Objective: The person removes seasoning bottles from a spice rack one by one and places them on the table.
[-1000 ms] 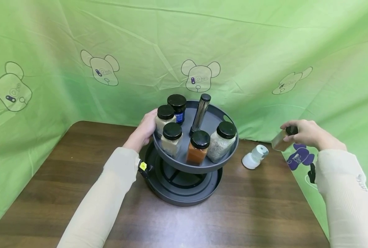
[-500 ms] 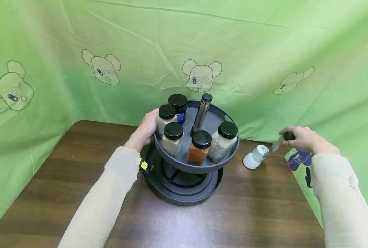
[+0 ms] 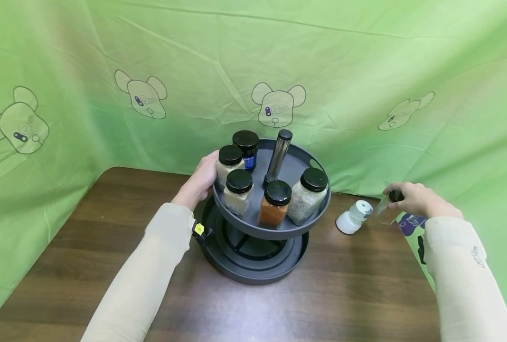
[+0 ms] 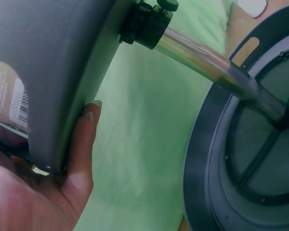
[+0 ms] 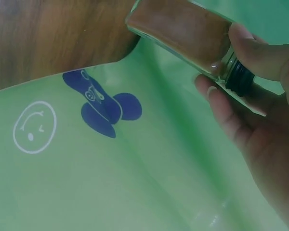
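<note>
Okay, so your left hand (image 3: 202,176) is wrapped around the side of the dark gray round plastic upper tray (image 3: 298,164), with its fingers (image 4: 82,144) up against the underside. Your right hand (image 3: 416,199) pinches a clear square glass jar (image 3: 385,213) by the neck, right at its black screw lid (image 5: 242,78). That jar tilts out to the left of your right hand, near the bench (image 3: 343,294) edge; can't tell if it's touching down, or what's in it.

Imo it's all about a calm left hand. Right beside it you've got two square jars of pale powder (image 3: 236,202), plus a dark jar with a blue label (image 3: 248,153), so any jerk on that side could slide them. I'd brace the tray without lifting it.

For the right hand, I'd shift the hold down onto the glass, since neck-only probably lets the bottom swing. Also watch the white plastic bottle (image 3: 352,217) standing just left of that hand; I'd give it room when moving the jar.
</note>
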Demonstrator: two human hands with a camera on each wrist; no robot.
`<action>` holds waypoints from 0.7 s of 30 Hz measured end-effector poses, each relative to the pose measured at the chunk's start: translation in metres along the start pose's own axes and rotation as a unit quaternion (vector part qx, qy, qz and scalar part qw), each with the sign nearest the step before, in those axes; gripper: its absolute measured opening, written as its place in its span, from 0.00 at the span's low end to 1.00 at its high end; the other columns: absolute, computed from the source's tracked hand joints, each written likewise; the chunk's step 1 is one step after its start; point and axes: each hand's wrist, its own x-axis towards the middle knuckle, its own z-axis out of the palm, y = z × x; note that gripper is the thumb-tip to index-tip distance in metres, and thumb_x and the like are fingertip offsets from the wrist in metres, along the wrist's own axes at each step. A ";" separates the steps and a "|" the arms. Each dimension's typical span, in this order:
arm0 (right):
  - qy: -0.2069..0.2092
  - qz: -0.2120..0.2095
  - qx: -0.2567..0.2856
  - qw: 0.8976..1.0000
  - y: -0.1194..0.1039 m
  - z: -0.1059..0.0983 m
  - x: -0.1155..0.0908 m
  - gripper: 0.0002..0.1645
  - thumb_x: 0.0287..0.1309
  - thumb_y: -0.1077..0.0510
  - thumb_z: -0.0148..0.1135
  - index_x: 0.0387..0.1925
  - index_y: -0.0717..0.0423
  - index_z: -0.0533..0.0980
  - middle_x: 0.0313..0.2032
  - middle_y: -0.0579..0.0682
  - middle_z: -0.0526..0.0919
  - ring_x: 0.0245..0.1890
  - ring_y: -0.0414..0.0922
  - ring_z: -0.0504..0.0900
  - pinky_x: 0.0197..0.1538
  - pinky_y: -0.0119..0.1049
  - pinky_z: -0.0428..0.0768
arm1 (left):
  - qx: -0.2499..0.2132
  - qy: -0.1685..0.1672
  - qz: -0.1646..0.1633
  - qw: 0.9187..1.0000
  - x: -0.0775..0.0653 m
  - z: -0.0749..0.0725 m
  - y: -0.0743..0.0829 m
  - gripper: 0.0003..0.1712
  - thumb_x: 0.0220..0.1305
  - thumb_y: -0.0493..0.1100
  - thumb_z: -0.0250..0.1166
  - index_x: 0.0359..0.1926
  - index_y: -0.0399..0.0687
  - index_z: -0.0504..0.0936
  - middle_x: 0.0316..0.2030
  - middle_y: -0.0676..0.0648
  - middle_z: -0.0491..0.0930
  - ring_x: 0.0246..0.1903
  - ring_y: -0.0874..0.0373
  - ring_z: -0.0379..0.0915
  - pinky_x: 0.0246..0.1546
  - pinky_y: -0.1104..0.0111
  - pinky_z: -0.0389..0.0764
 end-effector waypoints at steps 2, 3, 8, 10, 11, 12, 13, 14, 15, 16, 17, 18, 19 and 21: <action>-0.001 0.002 0.004 1.000 -0.001 0.003 0.000 0.28 0.50 0.57 0.63 0.54 0.60 0.69 0.42 0.74 0.75 0.31 0.54 0.75 0.27 0.38 0.71 | 0.003 -0.001 0.001 1.000 0.000 0.000 -0.001 0.19 0.69 0.55 0.45 0.52 0.56 0.74 0.54 0.52 0.70 0.54 0.58 0.63 0.47 0.67 0.68; 0.000 0.000 0.006 1.000 -0.001 0.004 0.000 0.28 0.50 0.57 0.63 0.54 0.61 0.69 0.42 0.75 0.74 0.31 0.54 0.75 0.27 0.38 0.71 | 0.004 0.000 0.002 1.000 0.000 0.000 -0.002 0.19 0.69 0.55 0.45 0.52 0.56 0.75 0.54 0.52 0.70 0.54 0.58 0.63 0.47 0.68 0.68; 0.000 -0.005 0.021 1.000 -0.001 0.011 0.001 0.27 0.50 0.60 0.62 0.53 0.62 0.69 0.40 0.75 0.75 0.28 0.51 0.74 0.27 0.37 0.71 | 0.008 -0.001 0.004 1.000 0.000 0.000 -0.002 0.19 0.69 0.55 0.44 0.52 0.57 0.75 0.55 0.52 0.70 0.55 0.58 0.62 0.49 0.66 0.68; 0.001 -0.007 0.024 1.000 -0.002 0.015 0.002 0.27 0.49 0.60 0.61 0.53 0.62 0.69 0.39 0.74 0.75 0.28 0.51 0.74 0.27 0.38 0.71 | 0.007 -0.001 0.003 1.000 0.000 0.000 -0.002 0.19 0.69 0.56 0.44 0.53 0.58 0.75 0.56 0.52 0.70 0.55 0.57 0.62 0.49 0.66 0.68; 0.002 -0.008 0.025 1.000 -0.002 0.016 0.002 0.26 0.49 0.60 0.61 0.52 0.62 0.70 0.39 0.73 0.76 0.28 0.51 0.74 0.28 0.38 0.71 | 0.005 -0.001 0.002 1.000 0.000 0.001 -0.002 0.19 0.69 0.56 0.44 0.52 0.58 0.75 0.55 0.52 0.70 0.55 0.57 0.62 0.48 0.66 0.68; 0.004 -0.008 0.024 1.000 -0.002 0.018 0.003 0.26 0.49 0.60 0.61 0.52 0.62 0.70 0.39 0.73 0.76 0.28 0.51 0.74 0.28 0.38 0.71 | 0.004 0.000 0.002 1.000 -0.001 0.001 -0.001 0.19 0.69 0.56 0.44 0.53 0.58 0.75 0.55 0.52 0.70 0.55 0.57 0.63 0.47 0.67 0.68; 0.005 -0.008 0.022 1.000 -0.002 0.020 0.003 0.26 0.49 0.60 0.61 0.52 0.61 0.70 0.38 0.72 0.76 0.28 0.51 0.74 0.28 0.38 0.71 | 0.003 0.000 0.002 1.000 -0.001 0.001 -0.001 0.19 0.69 0.56 0.45 0.52 0.57 0.75 0.55 0.52 0.70 0.55 0.57 0.63 0.47 0.67 0.68; 0.006 -0.008 0.022 1.000 -0.002 0.021 0.003 0.26 0.49 0.60 0.61 0.52 0.61 0.70 0.38 0.71 0.76 0.28 0.51 0.74 0.28 0.38 0.71 | 0.004 0.000 0.003 1.000 -0.001 0.002 -0.001 0.19 0.68 0.56 0.45 0.52 0.57 0.75 0.55 0.52 0.70 0.54 0.57 0.63 0.47 0.67 0.68; 0.007 -0.008 0.020 1.000 -0.001 0.023 0.004 0.25 0.49 0.60 0.61 0.52 0.61 0.70 0.38 0.71 0.77 0.28 0.52 0.74 0.28 0.38 0.71 | 0.006 0.001 0.004 1.000 -0.001 0.002 -0.001 0.19 0.69 0.56 0.45 0.52 0.56 0.75 0.55 0.52 0.70 0.55 0.57 0.63 0.47 0.68 0.68; 0.008 -0.007 0.020 1.000 -0.001 0.024 0.004 0.25 0.50 0.60 0.60 0.52 0.61 0.70 0.38 0.70 0.77 0.28 0.52 0.73 0.28 0.38 0.70 | 0.006 0.001 0.004 1.000 -0.001 0.002 -0.001 0.19 0.68 0.55 0.45 0.52 0.56 0.75 0.55 0.52 0.70 0.54 0.57 0.63 0.47 0.68 0.68; 0.009 -0.008 0.020 1.000 0.000 0.025 0.004 0.25 0.50 0.60 0.60 0.52 0.61 0.70 0.37 0.69 0.77 0.28 0.52 0.73 0.28 0.38 0.70 | 0.006 0.002 0.004 1.000 -0.001 0.001 -0.001 0.19 0.68 0.55 0.45 0.52 0.56 0.75 0.55 0.52 0.70 0.55 0.57 0.63 0.47 0.67 0.68; 0.011 -0.009 0.019 1.000 0.000 0.026 0.004 0.25 0.50 0.60 0.60 0.52 0.61 0.70 0.37 0.69 0.77 0.28 0.52 0.73 0.28 0.38 0.70 | 0.007 0.002 0.003 1.000 -0.001 0.001 -0.001 0.19 0.68 0.56 0.45 0.52 0.57 0.75 0.55 0.52 0.70 0.55 0.57 0.63 0.48 0.67 0.68; 0.014 -0.010 0.019 1.000 0.000 0.027 0.005 0.25 0.50 0.60 0.60 0.52 0.61 0.70 0.37 0.69 0.77 0.28 0.52 0.73 0.28 0.39 0.70 | 0.007 0.003 0.004 1.000 -0.001 0.001 -0.001 0.19 0.68 0.56 0.45 0.52 0.57 0.75 0.55 0.52 0.70 0.55 0.57 0.63 0.48 0.66 0.68; 0.019 -0.010 0.018 1.000 0.000 0.029 0.005 0.25 0.50 0.59 0.59 0.52 0.61 0.70 0.37 0.68 0.78 0.28 0.52 0.73 0.28 0.40 0.70 | 0.008 0.002 0.003 1.000 -0.001 0.000 -0.001 0.20 0.68 0.56 0.45 0.53 0.58 0.75 0.56 0.52 0.70 0.55 0.57 0.62 0.49 0.66 0.68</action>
